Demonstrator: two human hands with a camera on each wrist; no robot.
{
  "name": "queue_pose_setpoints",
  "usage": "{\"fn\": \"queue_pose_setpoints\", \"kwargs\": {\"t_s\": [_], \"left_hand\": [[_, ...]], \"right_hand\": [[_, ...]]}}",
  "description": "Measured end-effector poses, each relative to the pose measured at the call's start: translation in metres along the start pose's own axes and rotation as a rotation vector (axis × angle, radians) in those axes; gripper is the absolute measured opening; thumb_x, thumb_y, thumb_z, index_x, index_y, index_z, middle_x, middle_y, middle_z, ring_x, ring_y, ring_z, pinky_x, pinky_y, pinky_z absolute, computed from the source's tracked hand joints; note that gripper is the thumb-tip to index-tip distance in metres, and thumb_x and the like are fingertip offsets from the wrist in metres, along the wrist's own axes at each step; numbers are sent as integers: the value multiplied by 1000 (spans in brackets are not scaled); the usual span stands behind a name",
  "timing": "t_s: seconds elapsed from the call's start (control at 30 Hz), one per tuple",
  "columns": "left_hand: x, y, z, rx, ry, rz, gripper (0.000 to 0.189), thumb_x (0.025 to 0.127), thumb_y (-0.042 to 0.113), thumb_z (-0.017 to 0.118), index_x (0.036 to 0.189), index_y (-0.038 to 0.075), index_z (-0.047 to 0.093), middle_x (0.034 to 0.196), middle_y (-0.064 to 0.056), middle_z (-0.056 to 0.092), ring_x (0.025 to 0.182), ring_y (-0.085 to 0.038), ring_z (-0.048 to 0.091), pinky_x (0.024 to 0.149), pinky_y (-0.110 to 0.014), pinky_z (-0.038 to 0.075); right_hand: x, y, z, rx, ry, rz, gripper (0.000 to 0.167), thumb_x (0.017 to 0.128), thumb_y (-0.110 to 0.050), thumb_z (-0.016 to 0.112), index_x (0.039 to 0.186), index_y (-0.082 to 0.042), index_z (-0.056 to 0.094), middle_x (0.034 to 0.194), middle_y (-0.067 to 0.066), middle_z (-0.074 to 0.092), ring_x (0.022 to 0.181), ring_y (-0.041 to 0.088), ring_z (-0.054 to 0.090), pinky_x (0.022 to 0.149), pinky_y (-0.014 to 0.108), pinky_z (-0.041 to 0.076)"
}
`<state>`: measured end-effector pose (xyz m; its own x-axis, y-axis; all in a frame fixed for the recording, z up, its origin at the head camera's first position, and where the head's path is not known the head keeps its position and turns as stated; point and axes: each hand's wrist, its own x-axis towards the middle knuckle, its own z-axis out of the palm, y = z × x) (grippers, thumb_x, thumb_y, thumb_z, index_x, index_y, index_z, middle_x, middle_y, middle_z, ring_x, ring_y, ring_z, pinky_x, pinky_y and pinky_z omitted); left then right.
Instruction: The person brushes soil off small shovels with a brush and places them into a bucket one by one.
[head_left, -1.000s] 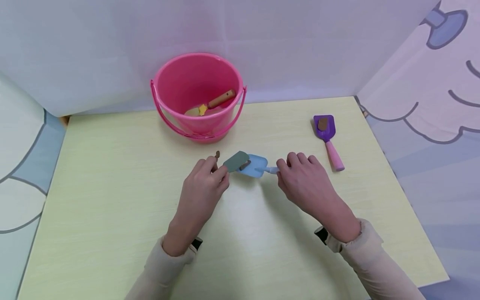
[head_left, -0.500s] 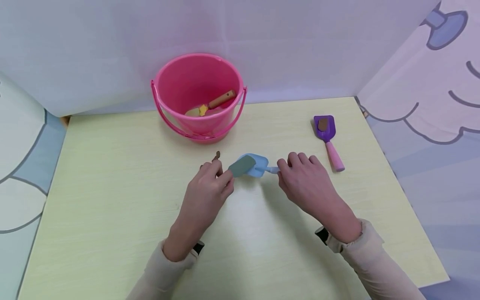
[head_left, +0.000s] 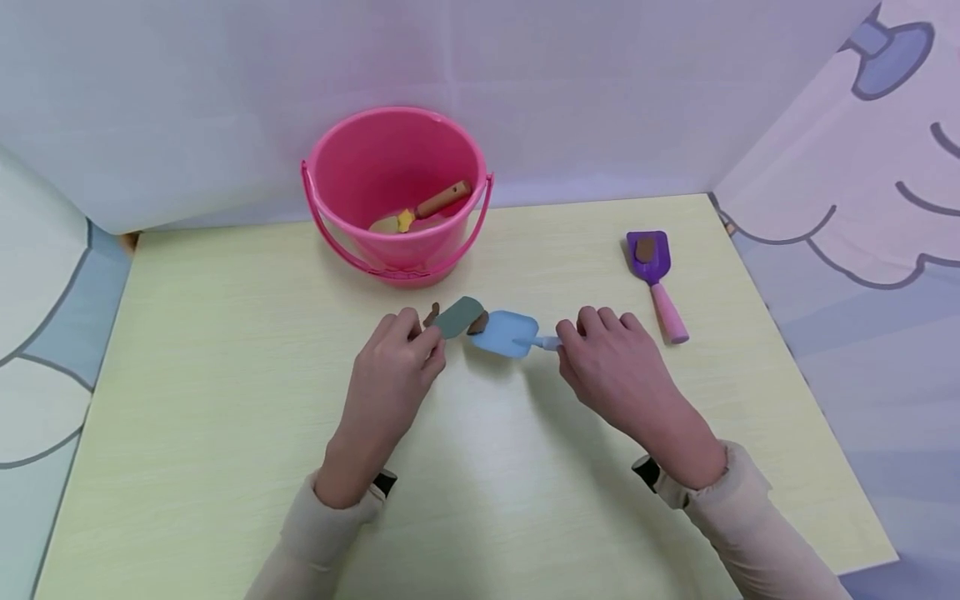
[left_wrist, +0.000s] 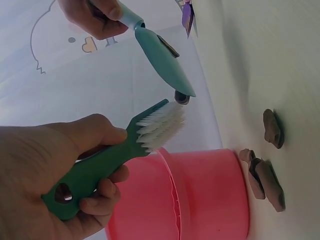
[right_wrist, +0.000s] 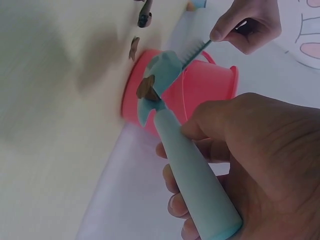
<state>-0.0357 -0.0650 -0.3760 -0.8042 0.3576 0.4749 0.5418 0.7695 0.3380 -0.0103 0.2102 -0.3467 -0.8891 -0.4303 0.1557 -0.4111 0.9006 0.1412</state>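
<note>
In my left hand (head_left: 393, 367) I grip a green brush (left_wrist: 107, 162) with white bristles. Its bristles (left_wrist: 162, 125) face the tip of a light blue toy shovel (head_left: 506, 335), right by a brown lump (head_left: 477, 323) at that edge. My right hand (head_left: 611, 362) holds the shovel by its handle (right_wrist: 195, 175), its blade above the table. Another brown lump (right_wrist: 146, 89) shows near the shovel's neck in the right wrist view. Below, several brown pieces (left_wrist: 272, 129) lie on the table, mostly hidden behind the brush in the head view.
A pink bucket (head_left: 405, 257) stands at the back of the table (head_left: 210, 400), a wooden-handled tool (head_left: 442, 200) inside it. To the right lies a purple shovel (head_left: 660, 267) with a pink handle, a brown piece (head_left: 645, 249) on its blade. Printed cloth walls surround the table.
The brush moved right across the blue shovel's blade, then back left to its edge. The brown lump shifted from the blade to its left edge. My right hand has hardly moved.
</note>
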Motion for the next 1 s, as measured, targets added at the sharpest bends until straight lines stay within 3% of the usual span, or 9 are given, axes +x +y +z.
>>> {"fn": "queue_pose_setpoints", "kwargs": {"t_s": [0.3,0.7,1.0], "left_hand": [[0,-4,-3,7,-23,-46,11,85,6,84,94,4,79,82,-9,55,75,-22,51,59,-30,53],[-1,-1,-9,-18,-21,-58,11,84,6,84,95,5,80,82,-8,54,75,-22,51,59,-29,52],[-2,9,-10,-85,10,19,9,82,3,84,90,5,79,83,-8,54,76,-21,52,59,-28,53]], "right_hand": [[1,0,1,5,-8,2,21,92,-22,75,96,-6,62,77,6,51,65,21,42,59,30,32],[1,0,1,3,-15,5,20,92,-22,75,96,-7,62,77,6,51,64,21,41,59,31,32],[1,-1,3,-6,2,-3,20,92,-22,74,96,-7,61,76,6,51,64,21,41,58,31,33]]}}
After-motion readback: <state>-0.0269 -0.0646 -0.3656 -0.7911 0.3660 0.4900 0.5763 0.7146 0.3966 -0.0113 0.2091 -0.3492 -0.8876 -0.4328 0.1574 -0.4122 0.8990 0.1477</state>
